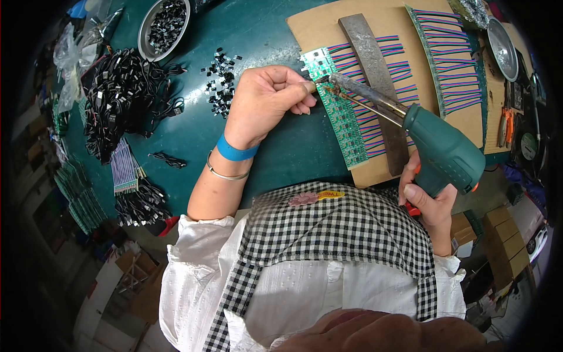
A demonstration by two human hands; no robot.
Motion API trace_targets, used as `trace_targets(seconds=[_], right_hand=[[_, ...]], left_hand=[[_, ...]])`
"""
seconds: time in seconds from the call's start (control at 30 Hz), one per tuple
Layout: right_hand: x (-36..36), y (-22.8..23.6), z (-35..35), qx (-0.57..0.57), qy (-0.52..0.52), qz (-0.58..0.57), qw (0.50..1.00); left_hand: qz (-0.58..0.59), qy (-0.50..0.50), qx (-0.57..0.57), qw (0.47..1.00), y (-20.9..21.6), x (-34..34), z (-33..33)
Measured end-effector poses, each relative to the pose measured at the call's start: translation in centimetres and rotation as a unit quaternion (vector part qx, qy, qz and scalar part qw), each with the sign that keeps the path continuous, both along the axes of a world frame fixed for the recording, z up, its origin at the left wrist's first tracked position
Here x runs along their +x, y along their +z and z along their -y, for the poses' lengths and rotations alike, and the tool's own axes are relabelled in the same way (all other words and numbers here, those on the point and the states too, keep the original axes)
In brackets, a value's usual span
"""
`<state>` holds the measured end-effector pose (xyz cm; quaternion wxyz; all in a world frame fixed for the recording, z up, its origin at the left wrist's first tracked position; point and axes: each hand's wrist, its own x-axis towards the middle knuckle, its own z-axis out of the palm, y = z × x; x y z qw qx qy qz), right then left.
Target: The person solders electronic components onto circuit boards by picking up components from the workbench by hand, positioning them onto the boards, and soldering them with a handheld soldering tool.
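Note:
My right hand (431, 202) is wrapped round the grip of a green soldering gun (443, 146), one finger at its red trigger. The gun's tip meets the left part of a green circuit board strip (343, 120), near its upper end. My left hand (272, 97) is closed in a pinch at the board's left edge, close to the tip, on what looks like a small black connector; the fingers mostly hide it. Thin coloured wires (370, 130) run rightward from the board. Across these wires lies a dark metal bar (375, 70). Cardboard (314, 26) lies beneath.
Loose black connectors (220, 88) lie left of my left hand, below a metal bowl (161, 32) of similar parts. Bundled black cables (126, 94) sit further left. Another wired board (431, 64), a metal dish (502, 50) and orange-handled pliers (504, 126) are to the right.

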<state>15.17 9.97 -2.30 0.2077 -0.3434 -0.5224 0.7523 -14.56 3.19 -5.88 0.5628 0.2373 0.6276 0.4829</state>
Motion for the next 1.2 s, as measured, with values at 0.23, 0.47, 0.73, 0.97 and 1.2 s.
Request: trace_targets(seconds=[0.23, 0.47, 0.73, 0.97, 1.2], right_hand=[[-0.1, 0.4, 0.1, 0.002, -0.018, 0.005, 1.0], [-0.1, 0.9, 0.5, -0.023, -0.027, 0.047, 0.998], [0.9, 0.6, -0.1, -0.059, -0.034, -0.018, 0.998], [0.5, 1.2, -0.7, -0.037, -0.091, -0.033, 0.995], [1.0, 1.0, -2.3, -0.012, -0.104, -0.137, 0.985]], left_hand=[[-0.007, -0.005, -0.002, 1.0, -0.1, -0.1, 0.0], [-0.01, -0.006, -0.004, 1.0, -0.2, -0.1, 0.0], [-0.01, -0.009, -0.012, 1.0, -0.3, -0.1, 0.0], [-0.001, -0.008, -0.008, 1.0, -0.2, -0.2, 0.0], [-0.01, 0.005, -0.019, 1.0, -0.1, 0.0, 0.1]])
